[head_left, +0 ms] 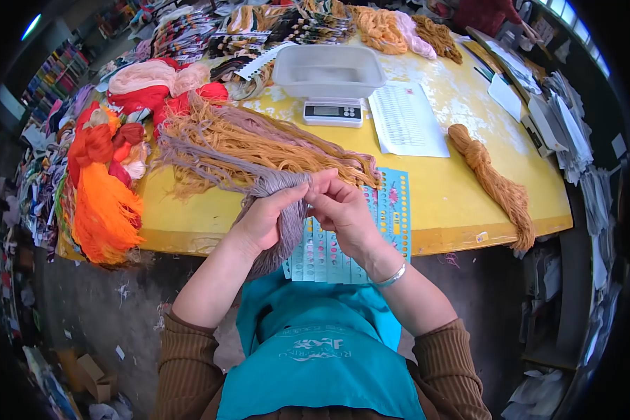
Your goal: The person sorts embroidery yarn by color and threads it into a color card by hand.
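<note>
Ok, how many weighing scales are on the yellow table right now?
1. The digital scale, carrying a white tray, stands at the table's far middle, beyond the grey yarn pinched in the left hand and right hand.

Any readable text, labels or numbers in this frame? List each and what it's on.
None reads clearly.
Apron: white printed logo, too blurred to read.
Scale display: digits not legible.
Printed sheet: rows of fine print, too small.
Teal card: small markings beside coloured dots, unreadable.
</note>
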`<state>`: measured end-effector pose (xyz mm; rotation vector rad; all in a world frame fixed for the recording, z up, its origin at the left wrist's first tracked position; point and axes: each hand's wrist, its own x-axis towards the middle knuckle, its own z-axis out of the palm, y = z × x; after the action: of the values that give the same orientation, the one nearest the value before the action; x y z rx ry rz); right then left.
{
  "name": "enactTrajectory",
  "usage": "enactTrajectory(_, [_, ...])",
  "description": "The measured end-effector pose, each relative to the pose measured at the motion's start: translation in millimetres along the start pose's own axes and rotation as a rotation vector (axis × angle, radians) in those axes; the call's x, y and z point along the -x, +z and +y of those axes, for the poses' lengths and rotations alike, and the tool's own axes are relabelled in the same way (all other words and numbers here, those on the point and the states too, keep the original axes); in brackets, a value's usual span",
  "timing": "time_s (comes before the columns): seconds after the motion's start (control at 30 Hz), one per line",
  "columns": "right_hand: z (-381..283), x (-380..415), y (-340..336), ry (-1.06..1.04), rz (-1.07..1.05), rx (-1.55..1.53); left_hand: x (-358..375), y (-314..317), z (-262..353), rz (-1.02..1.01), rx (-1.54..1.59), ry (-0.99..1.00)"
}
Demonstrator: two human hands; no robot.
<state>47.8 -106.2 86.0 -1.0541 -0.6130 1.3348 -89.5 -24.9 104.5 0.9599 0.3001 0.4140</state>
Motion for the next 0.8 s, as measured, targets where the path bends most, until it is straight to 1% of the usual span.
enactTrajectory(0.13, [1, 0, -3, -0.003, 0.033, -0.086, 2, -2, 0, 0.011, 0.034, -0.011])
enactTrajectory(0.2, [-3, 1, -5, -0.061, -0.018, -0.185, 2, -2, 2, 0.042, 0.033, 0.005])
enactTrajectory(0.3, [-7, 4, -5, -0.035, -0.016, -0.204, 2, -2, 1, 0.039, 0.055, -0.001])
enactTrajectory(0.43, [-4, 3, -4, -0.066, -0.008, -0.152, 1, 1, -1, 0.012, 0.052, -0.016])
enactTrajectory(0.63, [3, 3, 1, -0.044, 0.067, -0.109, -2, -3, -10, 0.031, -0.036, 0.013])
enactTrajectory(0.73, [5, 4, 1, -0.001, 0.104, -0.196, -2, -4, -10, 0.034, -0.106, 0.034])
enactTrajectory(0.8, [10, 1, -3, -0.063, 0.114, -0.362, -2, -7, -9, 0.024, -0.038, 0.037])
